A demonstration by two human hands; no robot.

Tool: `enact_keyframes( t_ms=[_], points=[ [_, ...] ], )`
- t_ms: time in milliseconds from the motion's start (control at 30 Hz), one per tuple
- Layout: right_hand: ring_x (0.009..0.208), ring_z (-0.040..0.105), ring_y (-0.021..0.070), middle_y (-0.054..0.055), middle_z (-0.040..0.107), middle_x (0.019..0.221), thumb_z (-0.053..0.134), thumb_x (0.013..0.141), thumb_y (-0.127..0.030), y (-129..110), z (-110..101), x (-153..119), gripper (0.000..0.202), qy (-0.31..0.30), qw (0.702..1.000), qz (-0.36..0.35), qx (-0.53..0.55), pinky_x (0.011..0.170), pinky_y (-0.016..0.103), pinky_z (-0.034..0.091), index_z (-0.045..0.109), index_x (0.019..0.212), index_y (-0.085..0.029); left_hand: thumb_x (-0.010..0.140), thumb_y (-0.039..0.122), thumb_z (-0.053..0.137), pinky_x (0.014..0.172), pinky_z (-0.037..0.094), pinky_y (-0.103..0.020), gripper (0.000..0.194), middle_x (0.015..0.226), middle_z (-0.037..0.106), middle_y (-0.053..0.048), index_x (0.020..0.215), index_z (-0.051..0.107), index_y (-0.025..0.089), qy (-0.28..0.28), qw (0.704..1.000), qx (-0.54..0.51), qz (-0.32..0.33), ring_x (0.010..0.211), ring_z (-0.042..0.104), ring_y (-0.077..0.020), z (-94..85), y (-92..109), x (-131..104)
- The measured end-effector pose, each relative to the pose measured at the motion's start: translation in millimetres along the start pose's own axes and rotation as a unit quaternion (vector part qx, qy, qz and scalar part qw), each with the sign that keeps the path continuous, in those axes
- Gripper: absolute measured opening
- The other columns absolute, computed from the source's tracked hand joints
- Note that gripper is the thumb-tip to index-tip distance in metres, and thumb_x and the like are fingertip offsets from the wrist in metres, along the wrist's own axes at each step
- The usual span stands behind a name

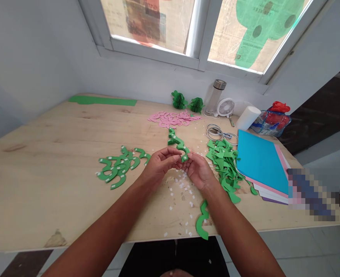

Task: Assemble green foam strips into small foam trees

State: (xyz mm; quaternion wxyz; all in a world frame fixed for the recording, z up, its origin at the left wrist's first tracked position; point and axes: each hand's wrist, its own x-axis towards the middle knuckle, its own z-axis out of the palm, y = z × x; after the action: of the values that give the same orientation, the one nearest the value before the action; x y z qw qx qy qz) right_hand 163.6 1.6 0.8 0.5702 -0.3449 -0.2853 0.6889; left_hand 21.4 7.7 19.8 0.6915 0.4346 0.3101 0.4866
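Head camera: left hand [164,163] and right hand [199,171] pinch curved green piece [184,157], fingertips nearly closed; too strong squeeze may bend it.

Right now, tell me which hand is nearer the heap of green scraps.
Right. The right hand is just left of the green scraps; the left hand is farther left.

Both my forearms reach forward, bare; left hand [164,163] and right hand [198,169] nearly meet, fingers [172,158] curled inward.
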Motion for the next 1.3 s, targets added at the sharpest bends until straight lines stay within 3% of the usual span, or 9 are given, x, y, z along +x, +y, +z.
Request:
enact_keyframes(
  t_ms=[133,300,500,867,1133,1300],
  points=[
    [0.054,0.053,0.0118,-0.002,0.061,0.059,0.07,0.067,-0.025,0,-3,0,0.01,-0.001,0.999,0.015,0.042,0.057,0.025,0.043,0.061,0.066,-0.02,0.065,0.023,0.076,0.068,0.049,-0.027,0.026,0.075,0.065,-0.002,0.089,0.066,0.018,-0.012,0.992,0.097,0.08,0.07,0.06,-0.0141,1.9,-3,-1],
    [0.054,0.052,0.0096,-0.004,0.061,0.058,0.07,0.068,-0.023,1,-4,-1,0.008,-0.015,0.998,0.014,0.067,0.057,0.022,0.042,0.062,0.068,-0.02,0.071,0.023,0.071,0.064,0.048,-0.025,0.022,0.071,0.061,0.001,0.091,0.065,0.018,0.01,0.953,0.248,0.171,0.066,0.057,-0.0123,2.6,-9,-2],
    [0.053,0.051,0.0101,-0.002,0.061,0.059,0.07,0.071,-0.025,1,-1,-1,0.008,-0.028,0.999,0.002,0.045,0.057,0.024,0.041,0.065,0.071,-0.019,0.075,0.024,0.067,0.068,0.051,-0.026,0.017,0.079,0.066,-0.001,0.091,0.065,0.018,0.027,0.929,0.299,0.217,0.07,0.061,-0.0137,3.4,-10,-3],
    [0.059,0.052,0.0106,-0.002,0.061,0.065,0.072,0.07,-0.027,2,0,-1,0.012,-0.032,0.999,-0.003,0.018,0.057,0.023,0.04,0.064,0.074,-0.019,0.075,0.021,0.064,0.063,0.049,-0.024,0.014,0.071,0.064,0.002,0.089,0.065,0.018,0.043,0.905,0.354,0.233,0.063,0.059,-0.0114,4.5,-9,-4],
    [0.055,0.046,0.0088,-0.003,0.055,0.06,0.073,0.066,-0.026,-1,2,-2,0.014,-0.004,1.0,-0.024,-0.01,0.054,0.022,0.037,0.062,0.068,-0.018,0.075,0.026,0.065,0.066,0.05,-0.025,0.018,0.073,0.064,0.0,0.091,0.065,0.018,0.022,0.918,0.335,0.211,0.066,0.06,-0.0131,5.0,-6,-5],
    [0.051,0.042,0.0085,-0.004,0.051,0.054,0.071,0.065,-0.03,0,2,-1,0.02,0.036,0.992,-0.058,-0.104,0.051,0.022,0.032,0.056,0.06,-0.017,0.078,0.03,0.061,0.064,0.05,-0.025,0.013,0.072,0.065,-0.001,0.077,0.063,0.017,0.105,0.925,0.308,0.197,0.065,0.06,-0.0138,0.0,-6,-2]
  ],
)
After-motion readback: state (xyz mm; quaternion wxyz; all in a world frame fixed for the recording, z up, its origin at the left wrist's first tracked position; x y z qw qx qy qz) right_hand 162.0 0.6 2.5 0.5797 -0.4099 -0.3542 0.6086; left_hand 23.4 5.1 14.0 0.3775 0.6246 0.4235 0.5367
